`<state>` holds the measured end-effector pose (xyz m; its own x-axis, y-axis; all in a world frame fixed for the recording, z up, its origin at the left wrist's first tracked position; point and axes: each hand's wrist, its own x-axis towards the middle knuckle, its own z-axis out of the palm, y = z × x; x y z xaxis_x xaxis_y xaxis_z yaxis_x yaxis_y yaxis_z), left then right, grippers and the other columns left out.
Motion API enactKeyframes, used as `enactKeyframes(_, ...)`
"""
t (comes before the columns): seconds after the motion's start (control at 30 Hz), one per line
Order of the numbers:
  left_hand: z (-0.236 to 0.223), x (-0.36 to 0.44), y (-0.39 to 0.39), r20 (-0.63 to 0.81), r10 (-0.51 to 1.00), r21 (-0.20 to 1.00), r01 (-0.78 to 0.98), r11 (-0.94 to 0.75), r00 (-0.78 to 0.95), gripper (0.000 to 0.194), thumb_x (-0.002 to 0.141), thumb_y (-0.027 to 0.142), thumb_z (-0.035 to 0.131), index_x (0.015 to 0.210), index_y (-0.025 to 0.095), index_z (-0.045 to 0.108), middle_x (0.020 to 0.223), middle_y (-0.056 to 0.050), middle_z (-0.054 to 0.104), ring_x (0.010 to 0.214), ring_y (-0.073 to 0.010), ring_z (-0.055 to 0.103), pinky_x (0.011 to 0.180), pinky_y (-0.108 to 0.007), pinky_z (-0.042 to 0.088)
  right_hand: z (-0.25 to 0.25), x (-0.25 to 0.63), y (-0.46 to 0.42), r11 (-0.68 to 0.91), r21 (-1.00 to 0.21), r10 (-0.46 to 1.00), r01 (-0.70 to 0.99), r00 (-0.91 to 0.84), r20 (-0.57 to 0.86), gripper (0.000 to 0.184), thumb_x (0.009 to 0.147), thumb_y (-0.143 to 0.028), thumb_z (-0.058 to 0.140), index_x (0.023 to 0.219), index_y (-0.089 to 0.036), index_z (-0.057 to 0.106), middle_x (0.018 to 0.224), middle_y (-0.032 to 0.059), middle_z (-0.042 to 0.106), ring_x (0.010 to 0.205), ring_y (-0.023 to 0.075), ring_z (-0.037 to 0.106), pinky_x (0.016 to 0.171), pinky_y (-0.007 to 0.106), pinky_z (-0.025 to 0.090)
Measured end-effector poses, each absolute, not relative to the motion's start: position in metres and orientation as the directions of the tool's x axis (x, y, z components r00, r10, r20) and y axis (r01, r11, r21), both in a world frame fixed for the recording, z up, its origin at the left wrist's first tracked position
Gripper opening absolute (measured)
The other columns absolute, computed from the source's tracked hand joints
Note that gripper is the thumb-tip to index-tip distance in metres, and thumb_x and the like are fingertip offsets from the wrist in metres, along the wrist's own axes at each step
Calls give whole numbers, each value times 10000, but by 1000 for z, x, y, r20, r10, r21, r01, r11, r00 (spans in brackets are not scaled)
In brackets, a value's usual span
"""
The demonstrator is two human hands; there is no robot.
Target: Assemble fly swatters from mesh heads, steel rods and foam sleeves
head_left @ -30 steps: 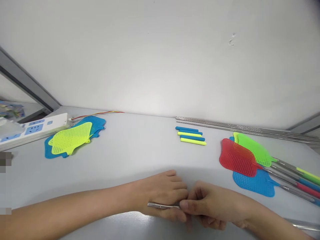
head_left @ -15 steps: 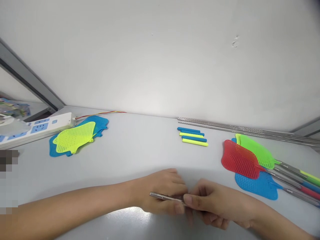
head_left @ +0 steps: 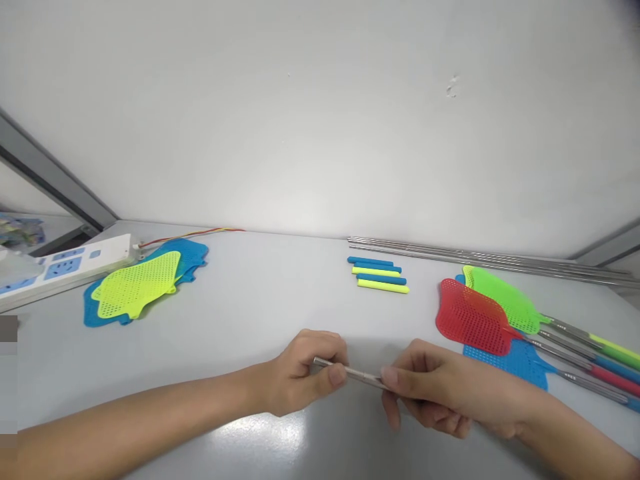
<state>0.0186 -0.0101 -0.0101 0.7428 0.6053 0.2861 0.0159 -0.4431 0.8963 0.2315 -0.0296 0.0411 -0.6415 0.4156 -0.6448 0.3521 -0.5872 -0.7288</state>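
Between my two hands is a thin metal rod (head_left: 364,377), low over the near part of the table. My left hand (head_left: 307,373) pinches it between thumb and fingers close to its left end, which pokes out above the thumb. My right hand (head_left: 430,387) grips it farther right, thumb on top; the rod's right end is hidden in that hand. To the right of my right hand lie finished-looking fly swatters with metal shafts: a red one (head_left: 473,317), a green one (head_left: 505,300) and a blue one (head_left: 510,367).
Blue and yellow handle sleeves (head_left: 383,285) lie in a row at the back. Behind them several long metal rods (head_left: 450,255) run along the wall. On the left, loose yellow (head_left: 140,283) and blue swatter heads (head_left: 193,252) overlap beside a white power strip (head_left: 113,252).
My left hand has turned and shifted slightly left, closing its fingers on the rod. A gap now shows between my hands. The view has shifted slightly right.
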Motion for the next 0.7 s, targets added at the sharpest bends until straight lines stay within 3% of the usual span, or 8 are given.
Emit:
enactKeyframes(0.17, -11, 21, -10, 265, 676, 923, 22, -384, 687, 295, 820, 315, 361, 565, 168, 340, 506, 43, 279, 463, -68, 255, 425, -223, 222, 39, 235, -28, -562, -744, 450, 360, -622, -641, 452, 765, -535, 385, 708, -133, 585, 446, -76, 230, 390, 37, 161, 348, 196, 100)
enactKeyframes(0.37, -8, 22, -2, 20, 581, 893, 247, -377, 814, 292, 817, 303, 390, 563, 161, 360, 494, 58, 269, 443, -55, 236, 407, -205, 208, 33, 238, -27, -509, -716, 481, 478, -531, -697, 456, 737, -559, 405, 695, -144, 587, 453, -69, 275, 385, 33, 213, 351, 180, 152)
enactKeyframes(0.57, -2, 23, -5, 66, 492, 591, 363, -720, 868, 284, 836, 248, 370, 564, 169, 352, 522, 41, 374, 527, -87, 359, 586, -227, 322, 28, 237, -27, -441, -681, 494, 585, -475, -728, 436, 761, -531, 385, 692, -152, 588, 461, -61, 285, 383, 35, 254, 342, 156, 201)
enactKeyframes(0.7, 1, 26, -10, 61, 513, 371, 458, -808, 856, 242, 849, 228, 351, 619, 175, 406, 568, 19, 468, 569, -117, 417, 589, -249, 311, 21, 235, -26, -459, -667, 490, 586, -460, -741, 472, 741, -572, 378, 668, -146, 568, 475, -53, 316, 377, 31, 258, 330, 151, 194)
